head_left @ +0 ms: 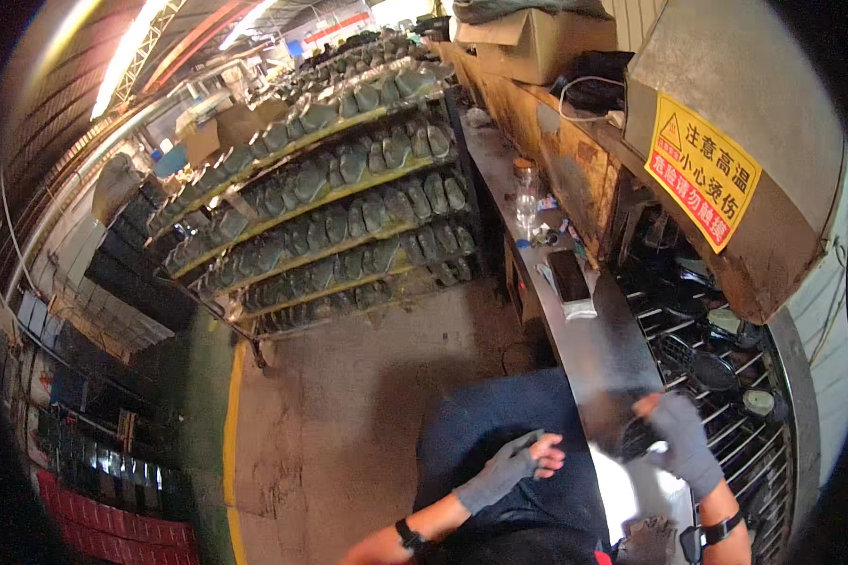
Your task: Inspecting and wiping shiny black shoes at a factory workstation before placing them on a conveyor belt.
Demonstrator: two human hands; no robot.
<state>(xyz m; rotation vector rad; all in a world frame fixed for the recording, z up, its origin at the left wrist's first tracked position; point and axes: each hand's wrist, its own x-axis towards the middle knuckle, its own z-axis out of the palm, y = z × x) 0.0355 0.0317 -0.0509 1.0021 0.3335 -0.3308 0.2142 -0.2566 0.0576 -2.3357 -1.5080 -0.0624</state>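
My left hand (518, 465), in a grey fingerless glove, hovers over my dark-clothed lap. Its bare fingertips are loosely bent and slightly apart, with nothing visible in them. On the right, my right hand (680, 441), gloved the same way, is above the metal ledge (605, 353) beside a slatted rack (739, 461). Motion smears its fingers, and a dark blurred patch lies next to them; whether the hand grips anything cannot be made out. Dark sole-shaped pieces (711, 372) lie on the slats, with a pale-centred piece (759, 403) near the rack's right side.
A metal hood (772, 141) with a yellow warning label overhangs the rack. Farther along the ledge stand a clear bottle (525, 202) and a dark tray-like object (568, 275). Ahead, a tiered shelf (348, 193) carries many grey shoe-shaped forms. A yellow line (233, 452) runs along the floor.
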